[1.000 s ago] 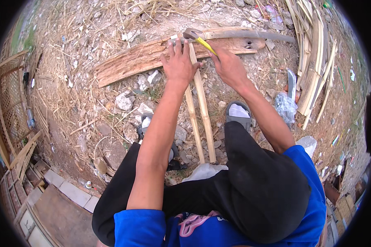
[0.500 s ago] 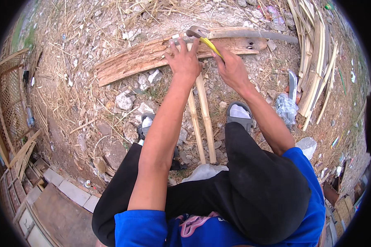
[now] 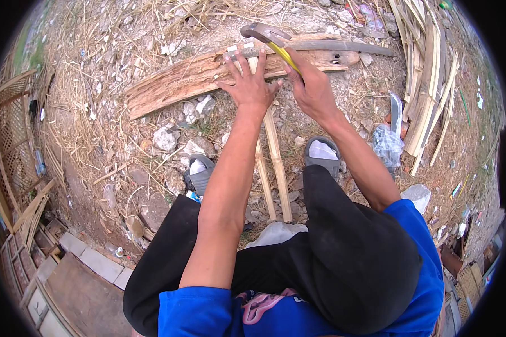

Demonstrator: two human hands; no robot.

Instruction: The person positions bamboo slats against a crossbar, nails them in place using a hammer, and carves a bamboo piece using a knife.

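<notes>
My right hand (image 3: 314, 90) is closed round the yellow handle of a claw hammer (image 3: 264, 35), whose dark metal head is raised above a weathered wooden plank (image 3: 174, 84). With fingers spread, my left hand (image 3: 251, 84) lies flat over the upper ends of two split bamboo strips (image 3: 276, 160). Those ends rest on the plank, and the strips run back toward me between my feet. Along the plank's far side a thin grey strip of wood (image 3: 343, 46) lies crosswise, reaching under the hammer and near my left fingertips. Whether a nail is there is too small to tell.
At the right lies a pile of split bamboo strips (image 3: 431, 84). Near it are a machete blade (image 3: 396, 112) and a clear plastic bag (image 3: 388, 143). Stones (image 3: 166, 137) and dry straw litter the ground. A woven bamboo panel (image 3: 12, 132) stands at the far left.
The hammer head has shifted slightly up and left with my right hand. My left hand's fingers are spread a little wider over the strips, and the whole view has moved slightly.
</notes>
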